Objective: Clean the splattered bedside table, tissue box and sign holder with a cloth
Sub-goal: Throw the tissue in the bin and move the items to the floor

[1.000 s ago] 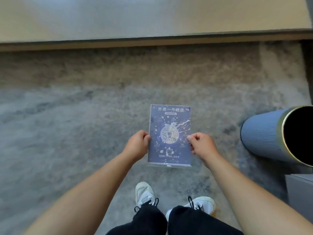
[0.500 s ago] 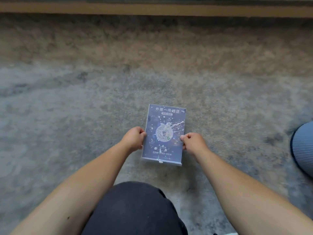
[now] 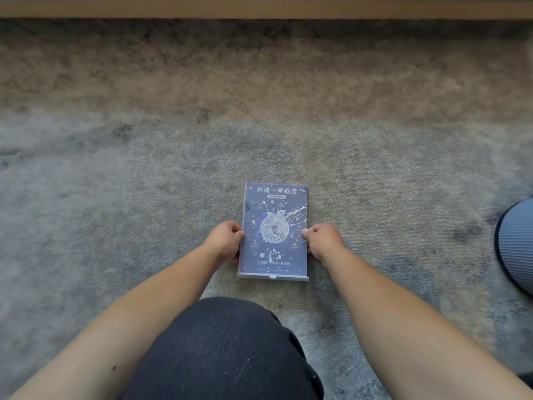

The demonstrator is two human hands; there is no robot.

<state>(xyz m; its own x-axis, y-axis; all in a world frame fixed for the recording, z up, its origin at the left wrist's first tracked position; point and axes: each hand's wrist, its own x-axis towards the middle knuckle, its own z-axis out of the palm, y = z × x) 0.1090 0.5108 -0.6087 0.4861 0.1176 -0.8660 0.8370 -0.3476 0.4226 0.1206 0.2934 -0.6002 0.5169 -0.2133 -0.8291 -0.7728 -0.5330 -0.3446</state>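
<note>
The sign holder [image 3: 274,209], a clear frame round a dark blue printed card with white splatter across its face, lies flat low over the grey carpet, its base strip towards me. My left hand [image 3: 224,241] grips its left edge with curled fingers. My right hand [image 3: 323,241] grips its right edge the same way. No cloth, tissue box or bedside table is in view.
Grey mottled carpet [image 3: 144,183] fills the view, ending at a wooden skirting strip [image 3: 259,8] along the top. A blue ribbed bin [image 3: 516,246] lies on its side at the right edge. My dark-trousered knee [image 3: 222,350] is bent below the sign.
I have crouched down, my knee rising into view and my shoes dropping out. The sign holder has gone lower towards the carpet in both hands. The blue bin has slid towards the right edge.
</note>
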